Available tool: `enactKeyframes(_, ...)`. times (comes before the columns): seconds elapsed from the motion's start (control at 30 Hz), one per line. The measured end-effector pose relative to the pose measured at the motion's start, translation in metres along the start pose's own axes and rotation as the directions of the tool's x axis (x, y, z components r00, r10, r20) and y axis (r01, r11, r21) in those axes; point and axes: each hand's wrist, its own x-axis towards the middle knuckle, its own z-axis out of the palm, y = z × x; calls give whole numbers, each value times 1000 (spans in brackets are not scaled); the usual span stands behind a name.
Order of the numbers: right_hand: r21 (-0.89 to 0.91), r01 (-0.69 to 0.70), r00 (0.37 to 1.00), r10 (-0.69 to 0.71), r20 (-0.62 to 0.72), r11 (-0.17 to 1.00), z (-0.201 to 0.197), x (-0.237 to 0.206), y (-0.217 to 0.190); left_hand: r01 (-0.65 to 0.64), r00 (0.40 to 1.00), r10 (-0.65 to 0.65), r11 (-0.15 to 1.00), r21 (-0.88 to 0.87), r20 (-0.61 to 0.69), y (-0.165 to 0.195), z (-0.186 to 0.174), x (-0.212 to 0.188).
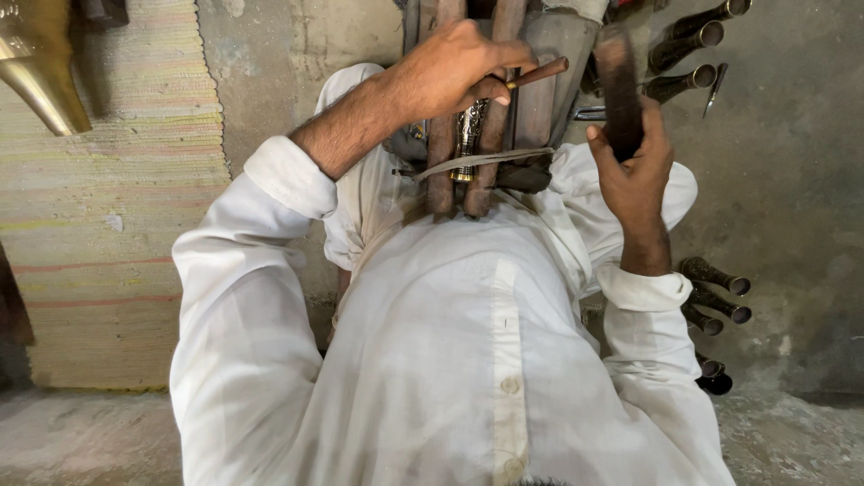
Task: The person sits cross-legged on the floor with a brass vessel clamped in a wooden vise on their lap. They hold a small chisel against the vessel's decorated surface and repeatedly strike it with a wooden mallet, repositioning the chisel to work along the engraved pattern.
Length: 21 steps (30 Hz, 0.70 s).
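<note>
My left hand point(450, 72) grips a thin wooden-handled tool point(538, 74) held over a small engraved metal piece point(468, 135). That piece sits clamped between two upright wooden bars point(441, 171) bound by a strap point(477, 162) in front of my lap. My right hand point(634, 166) is closed around a dark wooden mallet-like block point(619, 81), raised to the right of the bars. White sleeves cover both arms.
Several dark engraved metal tubes lie on the concrete floor at upper right point(693, 45) and lower right point(715, 301). A woven mat point(117, 225) covers the floor on the left, with a brass horn-shaped object point(40, 76) at its top corner.
</note>
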Motion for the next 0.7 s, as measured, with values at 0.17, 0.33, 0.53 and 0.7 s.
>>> enactKeyframes(0.17,-396,286,940,-336,-62,873,-3,-10,6,-22,998,23,1000,-17,65,0,0,6)
enactKeyframes(0.33,-460,214,953,-287,-95,862,-3,-24,12,-35,991,26,997,62,133,3,3,19)
enactKeyframes(0.53,-293,106,960,-175,-220,950,8,-44,17,-93,972,64,989,119,228,5,0,22)
enactKeyframes(0.7,-417,158,975,-208,-76,895,2,-45,19,-178,978,164,979,105,126,4,-1,19)
